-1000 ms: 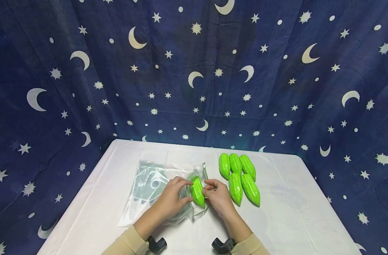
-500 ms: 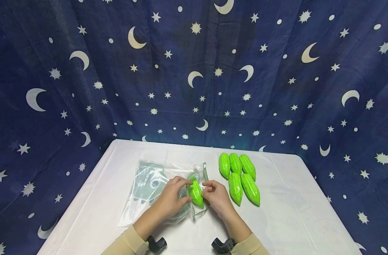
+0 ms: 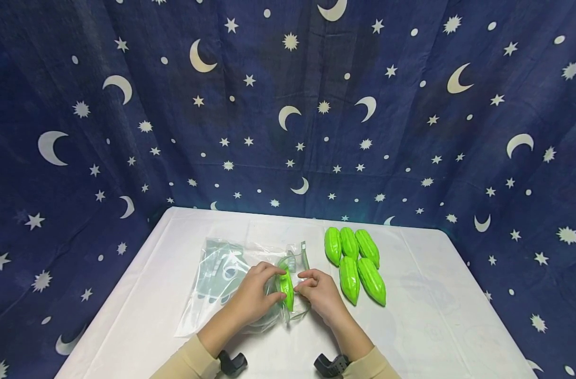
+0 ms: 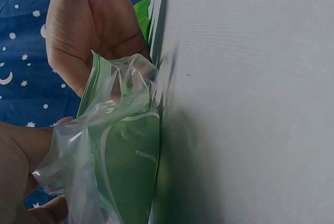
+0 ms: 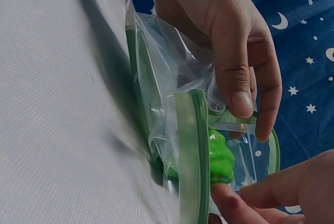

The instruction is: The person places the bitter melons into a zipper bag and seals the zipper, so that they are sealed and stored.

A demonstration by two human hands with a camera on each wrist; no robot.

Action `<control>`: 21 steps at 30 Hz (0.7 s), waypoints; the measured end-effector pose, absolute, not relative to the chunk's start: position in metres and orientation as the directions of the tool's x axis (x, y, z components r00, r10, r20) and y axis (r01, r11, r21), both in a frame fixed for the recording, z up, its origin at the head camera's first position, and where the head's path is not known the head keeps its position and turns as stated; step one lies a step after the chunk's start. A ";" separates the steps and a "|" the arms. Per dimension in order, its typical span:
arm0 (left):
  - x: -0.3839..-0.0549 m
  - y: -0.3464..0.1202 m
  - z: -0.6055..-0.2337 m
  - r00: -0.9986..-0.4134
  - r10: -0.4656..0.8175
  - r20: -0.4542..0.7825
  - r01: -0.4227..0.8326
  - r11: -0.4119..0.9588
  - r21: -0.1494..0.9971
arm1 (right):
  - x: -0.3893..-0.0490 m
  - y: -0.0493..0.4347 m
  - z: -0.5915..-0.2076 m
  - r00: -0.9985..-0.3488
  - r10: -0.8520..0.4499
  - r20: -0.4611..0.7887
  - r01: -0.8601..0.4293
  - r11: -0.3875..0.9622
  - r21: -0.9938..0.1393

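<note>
A glossy green bitter melon (image 3: 286, 288) lies at the mouth of a clear zip bag (image 3: 212, 281) printed with a pale green cartoon animal. My left hand (image 3: 253, 292) holds the bag's mouth apart, thumb near the close edge and fingers near the far one. In the right wrist view the bumpy end of the melon (image 5: 222, 156) shows behind the bag's green zip strip (image 5: 194, 156). My right hand (image 3: 322, 292) is just right of the melon, its extended fingertips (image 5: 224, 195) right at the melon's end. In the left wrist view, the crumpled bag hides most of the melon.
Several more green bitter melons (image 3: 349, 279) lie in two rows to the right of the bag, on the white-covered table (image 3: 425, 316). A dark blue curtain (image 3: 250, 121) with moons and stars stands behind the table. Black straps (image 3: 332, 364) sit on both wrists.
The bitter melon has moved left, deeper into the bag's mouth, and turned more upright in the head view. My right fingers have followed it slightly left. My left hand has stayed in place.
</note>
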State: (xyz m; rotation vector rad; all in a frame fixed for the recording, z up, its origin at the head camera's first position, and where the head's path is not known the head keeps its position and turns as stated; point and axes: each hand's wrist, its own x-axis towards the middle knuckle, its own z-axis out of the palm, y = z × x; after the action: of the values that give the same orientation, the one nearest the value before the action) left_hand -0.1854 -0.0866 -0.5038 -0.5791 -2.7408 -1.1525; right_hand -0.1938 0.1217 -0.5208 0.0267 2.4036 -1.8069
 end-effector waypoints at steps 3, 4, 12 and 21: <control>-0.185 -0.087 -0.503 -0.922 0.302 0.243 0.385 0.637 0.668 | -0.193 0.122 -0.519 -0.989 -0.084 -0.123 0.094 0.287 -0.953; -0.185 -0.087 -0.503 -0.921 0.303 0.244 0.386 0.635 0.670 | -0.193 0.122 -0.518 -0.988 -0.092 -0.125 0.093 0.292 -0.952; -0.185 -0.088 -0.502 -0.917 0.304 0.258 0.396 0.626 0.672 | -0.191 0.122 -0.517 -0.969 -0.192 -0.153 0.082 0.334 -0.939; -0.186 -0.088 -0.503 -0.924 0.301 0.236 0.379 0.636 0.672 | -0.194 0.125 -0.518 -0.980 -0.135 -0.143 0.100 0.281 -0.954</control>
State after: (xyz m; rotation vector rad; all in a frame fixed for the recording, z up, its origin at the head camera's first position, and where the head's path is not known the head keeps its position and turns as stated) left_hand -0.1856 -0.0876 -0.5029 -0.5727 -2.7486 -1.1650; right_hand -0.1937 0.1253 -0.5185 -0.0330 2.3509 -1.7734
